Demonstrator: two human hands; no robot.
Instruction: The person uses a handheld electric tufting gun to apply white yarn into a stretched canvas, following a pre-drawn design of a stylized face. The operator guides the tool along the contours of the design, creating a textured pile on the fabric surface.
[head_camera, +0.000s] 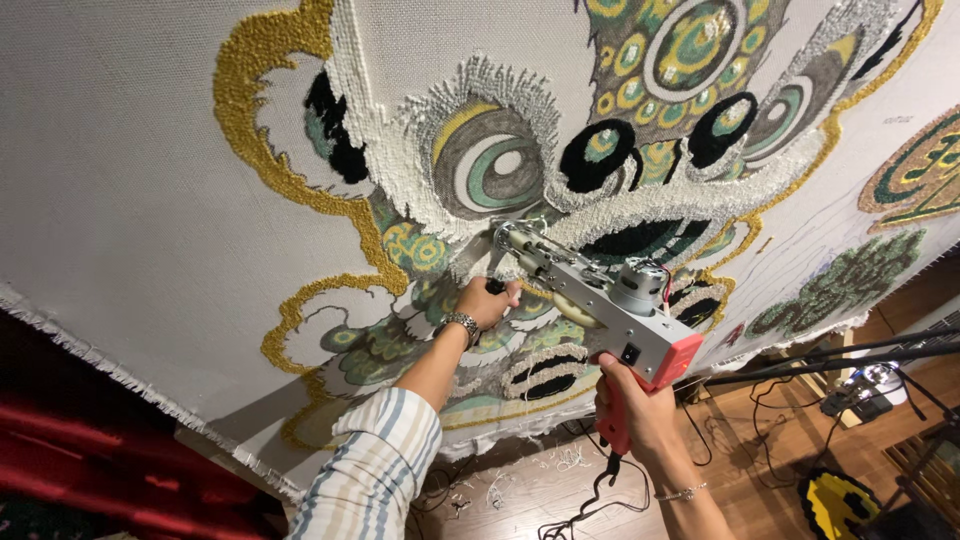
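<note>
A grey tufting gun (590, 295) with a red handle is pressed tip-first against a large stretched cloth (120, 170). My right hand (632, 412) grips the red handle at the back of the gun. My left hand (484, 301), with a metal watch on the wrist, is closed around the black front handle near the needle. The cloth carries a tufted lion-mask design (600, 130) in gold, white, green and black yarn. The needle tip touches the cloth just below a round grey-green eye (495, 168).
A black cable (590, 498) hangs from the gun toward the wooden floor (760, 450), which is strewn with yarn scraps. Black stand poles (830, 360) cross at right beside a power strip. A red curtain (70, 440) hangs at lower left. A small yellow-and-black rug piece (835, 500) lies on the floor.
</note>
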